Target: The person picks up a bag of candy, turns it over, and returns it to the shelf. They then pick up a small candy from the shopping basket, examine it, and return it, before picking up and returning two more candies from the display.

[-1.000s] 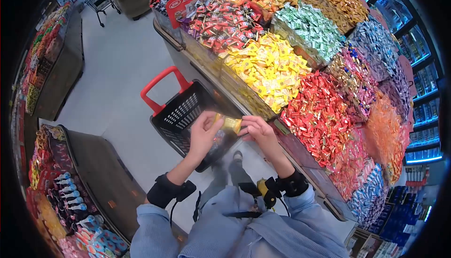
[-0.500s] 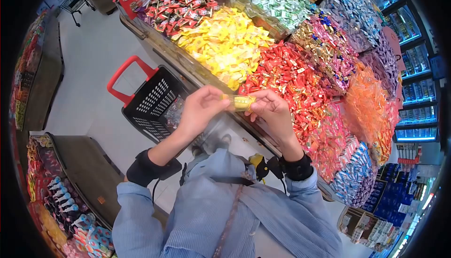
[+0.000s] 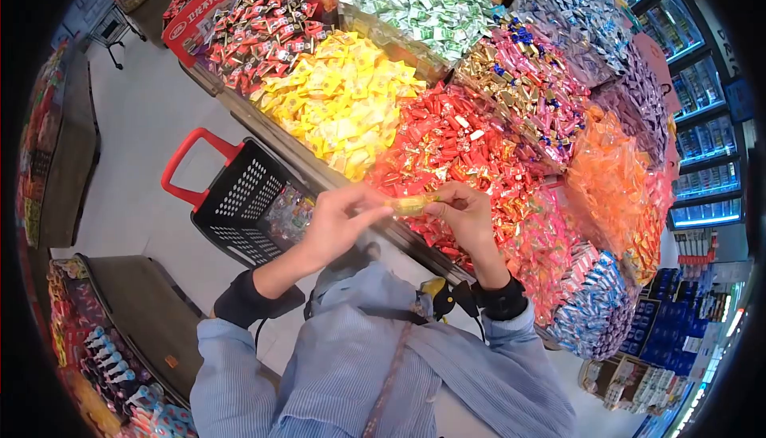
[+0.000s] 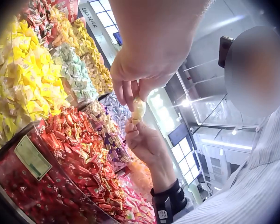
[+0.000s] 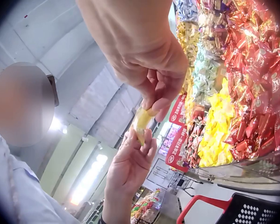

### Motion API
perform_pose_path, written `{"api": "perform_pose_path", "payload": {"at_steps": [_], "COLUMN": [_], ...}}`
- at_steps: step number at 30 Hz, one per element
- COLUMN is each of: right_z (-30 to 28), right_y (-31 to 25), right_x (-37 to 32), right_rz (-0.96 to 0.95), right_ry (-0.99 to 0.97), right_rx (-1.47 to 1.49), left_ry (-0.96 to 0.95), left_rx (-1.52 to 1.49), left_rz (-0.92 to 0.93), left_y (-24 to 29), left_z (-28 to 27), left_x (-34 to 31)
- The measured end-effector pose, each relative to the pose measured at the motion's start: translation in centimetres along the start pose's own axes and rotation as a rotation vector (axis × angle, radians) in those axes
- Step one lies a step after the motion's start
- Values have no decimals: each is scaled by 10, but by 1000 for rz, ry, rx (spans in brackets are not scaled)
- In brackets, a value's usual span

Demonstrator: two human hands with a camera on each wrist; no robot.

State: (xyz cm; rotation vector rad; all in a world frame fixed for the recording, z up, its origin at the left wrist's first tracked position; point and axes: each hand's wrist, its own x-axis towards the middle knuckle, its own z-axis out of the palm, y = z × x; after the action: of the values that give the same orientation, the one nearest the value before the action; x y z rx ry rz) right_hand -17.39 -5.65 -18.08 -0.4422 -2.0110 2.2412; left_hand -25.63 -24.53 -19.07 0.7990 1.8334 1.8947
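A small yellow-wrapped piece (image 3: 411, 204) is stretched between the two hands in the head view. The left hand (image 3: 339, 222) pinches one end between thumb and fingers, and the right hand (image 3: 465, 216) pinches the other. In the left wrist view the wrapped piece (image 4: 138, 109) hangs below the left hand (image 4: 142, 70), with the right hand (image 4: 147, 142) under it. From the right wrist the piece (image 5: 143, 122) shows pale yellow between the right hand (image 5: 151, 79) and the left hand (image 5: 128, 163). Behind the hands lie heaps of red-wrapped candy (image 3: 463, 151) and yellow-wrapped candy (image 3: 339, 99).
A black basket (image 3: 231, 213) with a red handle (image 3: 185, 151) stands on the floor at the left, clear packets inside. The candy display's edge (image 3: 279, 147) runs diagonally beside it. A brown display stand (image 3: 140, 310) is at lower left, a shopping cart (image 3: 116, 33) at upper left.
Display and basket have shifted left in the head view as the camera turned. Both hands still pinch the yellow piece, which has been turned between them and now shows a narrower side.
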Motion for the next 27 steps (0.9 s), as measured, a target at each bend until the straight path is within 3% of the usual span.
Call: {"api": "perform_pose_path", "payload": {"at_steps": [5,11,14,17,20,27], "right_z": [-6,-5,0,3,10,13], "right_y": [-8,-33,-40,-53,-53,-43], "right_x": [-4,-4,-1,0,0,-2], "right_rz": [-193,-205,-445,-823,-1094,-1325], "right_ry": [70,70,140,69,-23,-84], "right_rx": [-18,-143,-435,-919,-993,-1154], "left_ry": [-116,-179,-186,-258,-275,-330], "left_rx": [-29,-208,-308,-412,-678,-547], "left_rz": [-37,-129,-163,-224,-358,-406], "left_y": [5,7,8,7,20,25], "left_z": [-4,-7,-7,-13,-12,-15], "left_x": [23,42,53,65,67,71]}}
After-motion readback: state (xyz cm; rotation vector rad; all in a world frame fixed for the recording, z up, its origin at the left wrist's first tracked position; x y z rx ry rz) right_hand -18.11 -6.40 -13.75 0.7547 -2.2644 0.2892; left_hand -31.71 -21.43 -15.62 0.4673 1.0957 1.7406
